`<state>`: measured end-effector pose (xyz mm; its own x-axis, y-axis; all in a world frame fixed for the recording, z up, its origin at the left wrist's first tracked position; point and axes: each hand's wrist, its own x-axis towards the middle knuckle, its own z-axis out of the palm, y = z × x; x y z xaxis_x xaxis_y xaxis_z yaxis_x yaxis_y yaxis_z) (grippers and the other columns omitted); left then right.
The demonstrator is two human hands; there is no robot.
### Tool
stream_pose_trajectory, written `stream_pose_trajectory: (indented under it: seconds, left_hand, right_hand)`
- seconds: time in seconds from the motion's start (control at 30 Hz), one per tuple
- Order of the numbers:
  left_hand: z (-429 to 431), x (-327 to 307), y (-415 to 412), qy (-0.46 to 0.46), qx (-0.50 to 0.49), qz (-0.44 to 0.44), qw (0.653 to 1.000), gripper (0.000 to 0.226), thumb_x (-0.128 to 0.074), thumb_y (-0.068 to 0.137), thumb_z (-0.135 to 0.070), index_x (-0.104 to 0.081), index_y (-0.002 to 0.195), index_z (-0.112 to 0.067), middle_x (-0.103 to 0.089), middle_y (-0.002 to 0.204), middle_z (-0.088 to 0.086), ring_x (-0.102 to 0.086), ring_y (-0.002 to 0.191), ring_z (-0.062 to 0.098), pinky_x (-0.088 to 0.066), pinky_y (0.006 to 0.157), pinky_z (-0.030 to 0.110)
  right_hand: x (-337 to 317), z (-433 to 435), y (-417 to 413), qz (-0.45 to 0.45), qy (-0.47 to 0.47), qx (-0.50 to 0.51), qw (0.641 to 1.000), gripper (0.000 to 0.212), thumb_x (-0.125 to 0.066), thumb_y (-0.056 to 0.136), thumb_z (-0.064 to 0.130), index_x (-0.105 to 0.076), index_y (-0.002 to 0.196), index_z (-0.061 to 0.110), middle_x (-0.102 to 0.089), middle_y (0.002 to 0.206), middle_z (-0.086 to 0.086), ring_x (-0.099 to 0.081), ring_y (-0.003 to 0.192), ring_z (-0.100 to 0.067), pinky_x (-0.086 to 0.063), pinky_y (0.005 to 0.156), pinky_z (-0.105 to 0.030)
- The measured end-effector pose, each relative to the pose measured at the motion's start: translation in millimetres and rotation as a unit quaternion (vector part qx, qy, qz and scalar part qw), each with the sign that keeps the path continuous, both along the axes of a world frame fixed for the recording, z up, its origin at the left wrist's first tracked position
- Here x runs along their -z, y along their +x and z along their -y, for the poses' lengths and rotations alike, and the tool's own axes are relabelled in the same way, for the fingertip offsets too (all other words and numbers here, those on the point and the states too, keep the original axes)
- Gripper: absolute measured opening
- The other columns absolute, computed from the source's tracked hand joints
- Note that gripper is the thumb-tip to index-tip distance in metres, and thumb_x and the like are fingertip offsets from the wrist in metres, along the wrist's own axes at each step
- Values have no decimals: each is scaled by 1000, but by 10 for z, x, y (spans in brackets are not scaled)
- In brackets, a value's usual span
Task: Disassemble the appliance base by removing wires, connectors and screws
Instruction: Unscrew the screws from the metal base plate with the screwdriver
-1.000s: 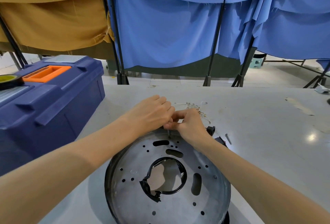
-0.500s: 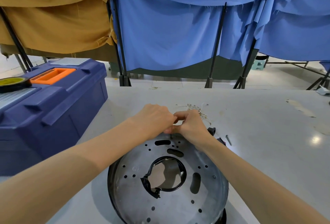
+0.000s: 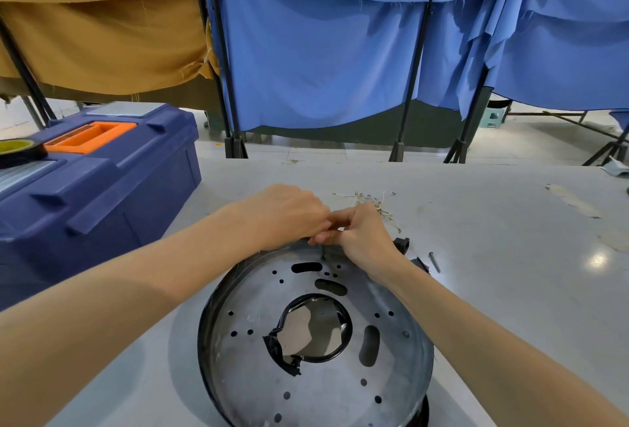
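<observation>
Right fingertips (image 3: 332, 239): curled tight and pinching a thin dark piece (image 3: 322, 252) at the far rim of the appliance base (image 3: 316, 341), just above frame centre. Can't tell if it's a wire end or a screw shank. Only a short stub shows below the fingers.

Right hand (image 3: 360, 239) comes in from the lower right with the wrist over the rim. Left hand (image 3: 286, 215) comes from the lower left, knuckles up, fingers curled and butted against the right. Its tips are hidden, so I can't tell if it's gripping the rim or the same piece. My read is that the left braces the base so the right can pull or twist without the disc sliding.

Orientation:
- **Stub:** long axis roughly vertical in frame, free end pointing down at the plate.
- **Base:** a round disc, so no real long axis. It lies flat on the table (image 3: 510, 256) in the lower centre with the perforated metal face up. The centre hole has a torn black liner, and the slots sit toward the far side and right.

Around it:
- **Black connector part (image 3: 401, 244):** at the rim, just right of the right hand.
- **Loose screw (image 3: 434, 261):** on the table beside it, head toward the top of the frame.
- **Wires (image 3: 374, 207):** a pale heap just beyond the hands, which looks like already stripped parts parked out of the way.
- **Blue toolbox (image 3: 102, 181):** left of frame, lid closed, with a tape roll (image 3: 17, 150) on top.
</observation>
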<state>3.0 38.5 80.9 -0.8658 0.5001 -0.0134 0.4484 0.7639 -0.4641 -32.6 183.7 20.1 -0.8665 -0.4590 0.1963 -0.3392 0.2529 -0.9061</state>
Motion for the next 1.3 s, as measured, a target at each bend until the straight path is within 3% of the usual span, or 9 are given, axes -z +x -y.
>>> stream_pose_trajectory:
  seconds: [0.23, 0.4, 0.47, 0.53, 0.6, 0.73, 0.87, 1.2, 1.3]
  left_hand:
    - [-88, -69, -38, 90, -104, 54, 989, 46, -31, 103, -41, -32, 65, -15, -31, 66, -3, -44, 71, 21, -36, 65, 32]
    - [-188, -73, -68, 80, -153, 65, 983, 44, -36, 103, -36, -36, 63, -17, -41, 69, 2, -39, 56, 14, -30, 52, 28]
    - [-201, -80, -28, 47, -153, 49, 986, 33, -41, 100, -34, -44, 75, -13, -50, 82, 6, -43, 60, 18, -28, 52, 28]
    - [-186, -89, 21, -18, -128, 5, 992, 18, -46, 98, -28, -47, 107, -12, -53, 105, 11, -52, 78, 25, -33, 62, 29]
    - [-144, -73, 24, -64, -69, -35, 995, 27, -38, 102, -28, -43, 124, -13, -51, 116, 11, -56, 97, 28, -36, 75, 32]
    - [-63, -71, -30, -13, -33, 22, 999, 23, -34, 104, -35, -46, 101, -16, -57, 97, 5, -57, 86, 25, -36, 68, 30]
    - [45, -72, -71, 63, -59, 90, 992, 30, -32, 102, -43, -46, 91, -19, -38, 70, -7, -47, 78, 20, -36, 67, 31]
    - [-10, -104, -138, 154, -76, 121, 978, 40, -41, 100, -40, -47, 68, -17, -48, 62, 0, -44, 59, 18, -43, 67, 38]
    - [-29, -100, -122, 176, -90, 114, 974, 42, -42, 100, -39, -50, 67, -15, -49, 61, 2, -43, 58, 19, -42, 64, 37]
  right_hand:
    - [-22, -3, 43, -10, 16, 11, 1000, 16, -86, 65, 10, -73, 73, 6, -72, 76, -12, -61, 65, -15, -50, 70, -29]
    - [-16, 21, 60, 5, 12, 7, 1000, 19, -66, 76, -15, -74, 72, 2, -72, 68, -7, -67, 65, -8, -54, 69, -22]
    - [-25, 25, 68, 2, 12, 10, 1000, 21, -61, 81, -13, -74, 74, 0, -73, 70, -9, -71, 69, -13, -55, 69, -23]
    - [-34, 9, 56, 0, 11, 12, 1000, 24, -63, 82, -8, -73, 67, 7, -74, 73, -12, -71, 79, -26, -57, 81, -36]
    - [-34, -14, 40, 14, -5, 4, 1000, 29, -66, 80, -9, -67, 61, 13, -73, 72, -11, -71, 82, -30, -55, 89, -39]
    - [-6, -16, 30, 6, -2, -1, 1000, 13, -75, 77, -1, -73, 70, 10, -74, 74, -8, -70, 70, -15, -55, 78, -24]
    - [-21, -22, 38, -18, -3, 7, 1000, 12, -85, 68, 10, -74, 73, 12, -70, 68, 1, -53, 47, 4, -39, 57, -6]
    - [-25, -9, 69, -6, 10, 34, 999, 28, -72, 79, -2, -68, 63, 20, -70, 75, -18, -58, 70, -17, -53, 76, -35]
    - [-26, 0, 70, -14, 23, 32, 999, 23, -68, 81, -6, -70, 66, 12, -70, 72, -10, -61, 68, -13, -54, 75, -27]
